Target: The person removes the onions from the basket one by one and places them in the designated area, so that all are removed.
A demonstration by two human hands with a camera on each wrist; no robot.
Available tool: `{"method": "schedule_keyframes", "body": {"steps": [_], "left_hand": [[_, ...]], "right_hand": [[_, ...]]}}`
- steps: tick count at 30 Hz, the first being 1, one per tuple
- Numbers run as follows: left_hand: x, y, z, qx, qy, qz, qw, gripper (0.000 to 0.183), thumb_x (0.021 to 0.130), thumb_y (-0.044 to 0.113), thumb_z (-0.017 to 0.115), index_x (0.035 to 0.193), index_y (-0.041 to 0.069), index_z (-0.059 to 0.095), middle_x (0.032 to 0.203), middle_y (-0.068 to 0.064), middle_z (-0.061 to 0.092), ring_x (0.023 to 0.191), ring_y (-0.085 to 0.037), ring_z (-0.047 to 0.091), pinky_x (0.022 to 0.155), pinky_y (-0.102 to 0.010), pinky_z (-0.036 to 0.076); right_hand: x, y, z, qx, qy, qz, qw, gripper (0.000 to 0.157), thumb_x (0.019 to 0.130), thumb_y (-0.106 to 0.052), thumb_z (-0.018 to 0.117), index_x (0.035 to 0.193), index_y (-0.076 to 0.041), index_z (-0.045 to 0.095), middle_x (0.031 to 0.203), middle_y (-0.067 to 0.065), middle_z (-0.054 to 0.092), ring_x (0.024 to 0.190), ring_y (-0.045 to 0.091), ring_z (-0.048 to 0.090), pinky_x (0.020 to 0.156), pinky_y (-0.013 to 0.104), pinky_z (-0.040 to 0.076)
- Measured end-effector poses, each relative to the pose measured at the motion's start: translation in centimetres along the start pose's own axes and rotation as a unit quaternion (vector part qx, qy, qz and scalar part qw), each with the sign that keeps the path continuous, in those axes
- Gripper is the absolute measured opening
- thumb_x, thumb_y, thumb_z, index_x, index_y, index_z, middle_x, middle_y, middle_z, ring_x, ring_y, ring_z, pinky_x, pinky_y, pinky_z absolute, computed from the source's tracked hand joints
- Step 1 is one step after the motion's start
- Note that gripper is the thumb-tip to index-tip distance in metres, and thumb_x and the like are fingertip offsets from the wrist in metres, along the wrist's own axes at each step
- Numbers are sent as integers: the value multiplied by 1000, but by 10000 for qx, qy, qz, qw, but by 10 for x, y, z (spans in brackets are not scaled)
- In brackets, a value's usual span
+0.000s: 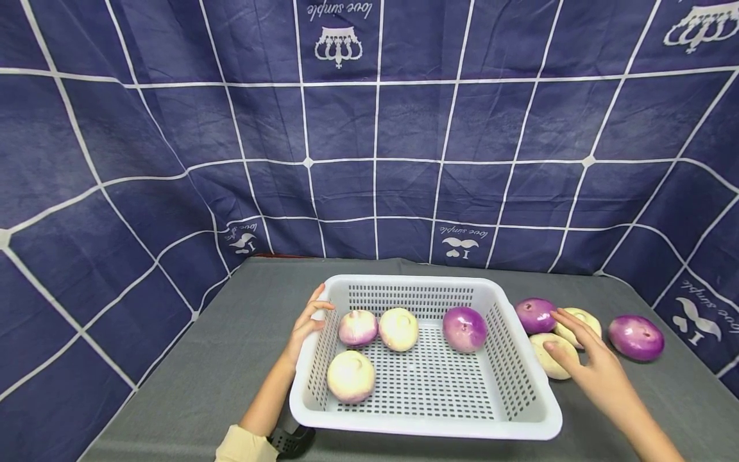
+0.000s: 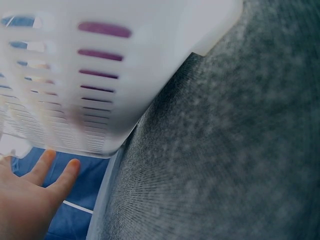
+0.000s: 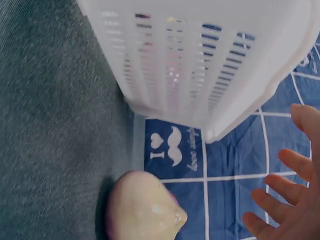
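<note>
A white plastic basket (image 1: 427, 420) with slotted walls holds several turnips: a pink-and-white turnip (image 1: 358, 328), two pale turnips (image 1: 398, 329) and a purple turnip (image 1: 464, 329). At its left rim is my left hand (image 1: 303, 330), fingers spread and fingertips right at the edge. The left wrist view shows these fingers extended beside the outer wall. My right hand (image 1: 597, 366) hovers over turnips outside the basket on the right, holding nothing, fingers spread. Under and near it lie a pale turnip (image 1: 551, 359), a purple turnip (image 1: 535, 314) and another pale turnip (image 1: 584, 319), partly hidden by its fingers.
Another purple turnip (image 1: 636, 337) lies farther right on the grey table cover (image 1: 196, 359). Behind the table hangs a blue cloth (image 1: 404, 128) with white grid lines. A black strap (image 1: 288, 441) is at the left wrist, below the basket's front left corner.
</note>
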State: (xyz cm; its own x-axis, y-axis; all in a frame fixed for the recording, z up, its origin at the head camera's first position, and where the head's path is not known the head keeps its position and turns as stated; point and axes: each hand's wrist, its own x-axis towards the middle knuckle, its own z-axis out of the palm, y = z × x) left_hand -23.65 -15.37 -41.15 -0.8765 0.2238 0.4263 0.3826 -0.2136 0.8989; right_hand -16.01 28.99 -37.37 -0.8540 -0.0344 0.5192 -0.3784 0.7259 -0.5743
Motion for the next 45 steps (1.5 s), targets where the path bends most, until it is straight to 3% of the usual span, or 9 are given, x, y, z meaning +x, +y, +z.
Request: {"method": "schedule_keyframes", "body": {"steps": [3,5,9,12,15,19,26,33,45], "left_hand": [[0,0,0,-15,5,-13,10000,43,72,-5,32,97,18,58,152,-18,-1,135,-38,2,97,-15,29],[0,1,0,-22,9,-24,10000,42,72,-5,32,97,18,58,152,-18,-1,136,-38,2,97,-15,29],[0,1,0,-21,6,-47,10000,41,73,-5,32,98,15,58,152,-18,-1,136,-38,1,97,-15,29],[1,1,0,-11,12,-58,10000,40,73,-5,33,99,14,58,152,-18,-1,136,-38,1,96,-15,29],[0,0,-1,-9,21,-75,10000,40,73,-4,33,99,14,58,152,-17,-1,136,-38,1,96,-15,30],[0,0,-1,-3,21,-78,10000,40,73,-4,33,99,13,58,152,-17,-1,136,-38,1,96,-16,30],[0,0,-2,34,46,-65,10000,42,72,-4,33,97,17,58,151,-20,-1,136,-38,0,96,-14,29],[1,-1,-3,70,56,-39,10000,39,72,-5,33,99,9,58,151,-22,-1,136,-38,-2,96,-12,28],[1,-3,-4,60,50,-115,9999,40,73,-4,33,100,11,57,152,-18,0,137,-37,-2,96,-13,27]], "right_hand": [[1,-5,2,58,-206,85,9997,57,84,-17,60,137,-17,39,143,12,35,118,-24,15,107,22,11],[3,-7,4,138,-347,122,9992,59,83,-18,61,137,-21,38,144,8,34,118,-24,15,110,35,12],[8,-12,9,269,-577,-16,9980,61,82,-17,63,137,-24,38,141,-22,30,121,-21,17,108,26,14],[13,-16,13,281,-692,-211,9970,60,80,-16,65,135,-18,41,141,-19,31,122,-20,18,98,6,12],[19,-20,17,289,-859,-257,9956,60,80,-18,66,135,-16,42,144,-1,35,120,-22,17,108,30,20],[25,-25,21,161,-1112,-219,9934,60,80,-25,66,135,-21,41,143,13,36,122,-19,19,90,63,28],[38,-28,32,-592,-1371,-663,9866,62,77,-31,68,132,-18,45,139,12,41,122,38,42,87,59,36],[50,-29,42,-585,-1718,-861,9796,65,75,-33,70,131,-11,46,139,15,42,124,40,40,93,58,33],[61,-32,55,-876,-1931,-1040,9717,65,75,-36,69,131,-10,47,137,15,45,124,39,41,94,60,33]]}}
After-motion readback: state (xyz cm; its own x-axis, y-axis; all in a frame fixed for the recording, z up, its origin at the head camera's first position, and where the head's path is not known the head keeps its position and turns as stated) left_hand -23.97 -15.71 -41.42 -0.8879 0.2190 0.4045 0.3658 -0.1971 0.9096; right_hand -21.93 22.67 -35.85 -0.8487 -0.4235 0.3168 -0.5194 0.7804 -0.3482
